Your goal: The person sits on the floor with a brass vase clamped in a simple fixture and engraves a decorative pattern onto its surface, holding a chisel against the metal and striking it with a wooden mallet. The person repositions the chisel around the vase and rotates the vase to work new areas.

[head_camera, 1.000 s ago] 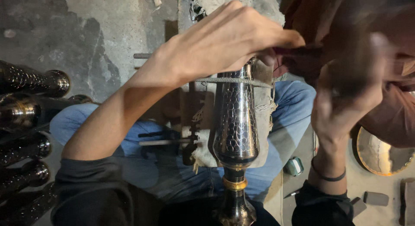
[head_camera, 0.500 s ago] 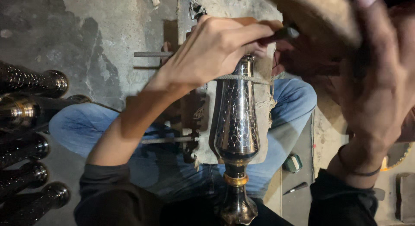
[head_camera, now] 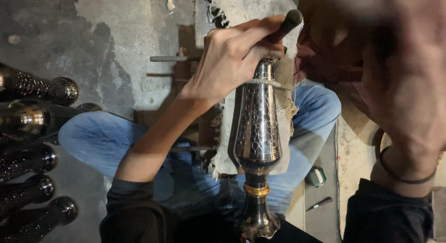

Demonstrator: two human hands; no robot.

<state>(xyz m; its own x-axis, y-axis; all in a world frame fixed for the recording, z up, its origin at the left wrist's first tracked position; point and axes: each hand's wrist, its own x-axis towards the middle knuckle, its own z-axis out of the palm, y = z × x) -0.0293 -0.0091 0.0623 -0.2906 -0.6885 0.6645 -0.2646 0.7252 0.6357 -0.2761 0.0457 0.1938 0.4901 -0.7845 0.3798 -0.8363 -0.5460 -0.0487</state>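
Looking down from your own lap outward, you have the metal vase (head_camera: 258,131) lying lengthwise across your crossed legs, its flared foot and brass collar (head_camera: 256,190) nearest your body and its narrow neck pointing away from you toward the far end of the cloth pad (head_camera: 226,145) that carries it. Its long axis runs straight near to far, almost upright in the head view. A loop of cord (head_camera: 272,83) crosses the hammered body just below the neck.

Your left hand (head_camera: 232,62) sits at that far end, directly over the neck. Its fingers are curled tight around a dark punch tool (head_camera: 287,23), thumb and forefinger pinching the shaft, whose lower end drops toward the vase's neck, though the contact point is hidden behind your fingers.

Your right hand (head_camera: 409,85) is raised to the right of the vase, well apart from it and badly blurred; you cannot tell whether its fingers are closed or what they hold. So your left hand is plainly the nearer one.

Beyond the pad lies bare concrete floor (head_camera: 69,29); similar dark vases (head_camera: 32,145) are stacked at the left edge.
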